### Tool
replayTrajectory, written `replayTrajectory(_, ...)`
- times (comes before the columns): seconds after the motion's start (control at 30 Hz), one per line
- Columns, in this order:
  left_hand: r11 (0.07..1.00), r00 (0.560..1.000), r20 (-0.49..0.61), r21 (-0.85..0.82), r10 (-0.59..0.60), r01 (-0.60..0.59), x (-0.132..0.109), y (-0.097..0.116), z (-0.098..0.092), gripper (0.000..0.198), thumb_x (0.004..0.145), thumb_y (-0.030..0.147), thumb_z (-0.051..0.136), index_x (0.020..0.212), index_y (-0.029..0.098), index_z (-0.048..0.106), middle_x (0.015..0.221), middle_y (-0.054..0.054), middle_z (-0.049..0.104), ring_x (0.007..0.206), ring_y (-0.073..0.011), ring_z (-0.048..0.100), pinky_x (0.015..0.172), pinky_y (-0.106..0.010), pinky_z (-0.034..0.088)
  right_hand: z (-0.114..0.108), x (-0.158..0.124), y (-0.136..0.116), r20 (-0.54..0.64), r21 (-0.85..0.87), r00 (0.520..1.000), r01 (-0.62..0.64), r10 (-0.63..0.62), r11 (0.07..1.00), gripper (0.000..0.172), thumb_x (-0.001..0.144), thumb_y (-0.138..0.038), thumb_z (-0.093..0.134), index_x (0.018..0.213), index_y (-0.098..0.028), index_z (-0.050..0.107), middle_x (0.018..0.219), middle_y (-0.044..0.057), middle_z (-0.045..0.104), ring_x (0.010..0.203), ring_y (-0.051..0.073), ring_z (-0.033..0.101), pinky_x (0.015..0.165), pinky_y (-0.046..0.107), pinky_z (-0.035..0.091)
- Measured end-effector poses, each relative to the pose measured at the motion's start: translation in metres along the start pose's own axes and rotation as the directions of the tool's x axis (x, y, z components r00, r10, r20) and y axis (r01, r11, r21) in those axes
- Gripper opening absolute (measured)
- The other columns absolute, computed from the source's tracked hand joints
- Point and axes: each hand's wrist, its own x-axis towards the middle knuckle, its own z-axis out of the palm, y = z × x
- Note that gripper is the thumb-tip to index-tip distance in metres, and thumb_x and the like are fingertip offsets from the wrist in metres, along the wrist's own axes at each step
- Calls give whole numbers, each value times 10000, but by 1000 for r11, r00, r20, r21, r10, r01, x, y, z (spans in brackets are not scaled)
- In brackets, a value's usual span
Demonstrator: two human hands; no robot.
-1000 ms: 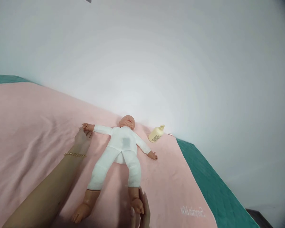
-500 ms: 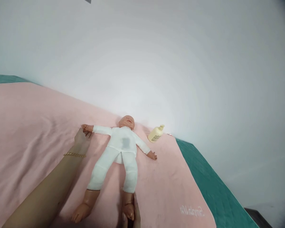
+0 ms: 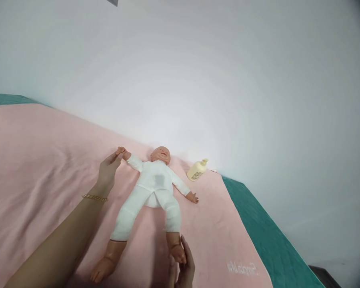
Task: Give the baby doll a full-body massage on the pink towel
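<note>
A baby doll [image 3: 151, 192] in a white suit lies on its back on a pink towel [image 3: 39, 160], head toward the wall. My left hand [image 3: 109, 170], with a gold bracelet on the wrist, pinches the doll's hand and holds that arm raised toward its head. At the bottom edge my right hand [image 3: 183, 268] is wrapped round the doll's foot on the right side. The doll's other leg lies free on the towel, and its other arm rests stretched out to the right.
A cream pump bottle [image 3: 197, 170] lies on its side on the towel right of the doll's head. Teal bedding [image 3: 258, 228] shows beyond the towel's right edge. A plain white wall rises behind.
My left hand has lifted the doll's arm up and in toward its head. My right hand moved the doll's foot left, then back right and outward.
</note>
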Motion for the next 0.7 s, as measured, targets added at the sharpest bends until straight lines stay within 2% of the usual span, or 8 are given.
replayTrajectory(0.1, 997, 998, 29, 48, 58, -60, -6, 5, 8, 314, 787, 289, 731, 1082, 182, 710, 1248, -66, 664, 1246, -260, 548, 1103, -401, 393, 1, 14, -2, -10, 23, 1000, 3, -2, 1000, 527, 862, -519, 544, 1347, -317, 509, 1257, 126, 617, 1097, 373, 638, 807, 524, 587)
replayTrajectory(0.27, 982, 984, 158, 154, 84, -108, -12, 4, 14, 353, 769, 358, 733, 1066, 166, 718, 1179, -87, 697, 1154, -275, 612, 1038, -402, 461, 11, 33, -19, -3, 61, 1000, -7, 7, 998, 497, 887, -469, 543, 1332, -250, 499, 1311, 147, 574, 1165, 335, 596, 909, 484, 541)
replayTrajectory(0.43, 926, 941, 316, 304, 122, -223, -20, -1, 18, 326, 774, 380, 731, 1052, 209, 729, 1131, -61, 715, 1095, -271, 633, 1010, -397, 465, 24, 49, -38, 42, 89, 999, -19, 15, 996, 467, 901, -445, 546, 1294, -195, 509, 1317, 162, 570, 1189, 297, 577, 936, 430, 518)
replayTrajectory(0.57, 856, 873, 449, 361, 188, -370, -27, -7, 22, 272, 816, 411, 692, 1044, 271, 737, 1132, -29, 715, 1105, -260, 619, 996, -385, 459, 34, 60, -52, 112, 126, 993, -61, 47, 990, 458, 921, -432, 525, 1305, -187, 487, 1346, 158, 559, 1207, 264, 568, 938, 391, 505)
replayTrajectory(0.7, 723, 742, 607, 370, 287, -583, -22, -18, 21, 243, 813, 401, 686, 1021, 291, 747, 1091, -24, 730, 1071, -259, 625, 1011, -419, 429, 44, 71, -63, 151, 162, 988, -43, 18, 986, 434, 908, -429, 551, 1271, -193, 527, 1318, 136, 592, 1204, 254, 572, 958, 385, 487)
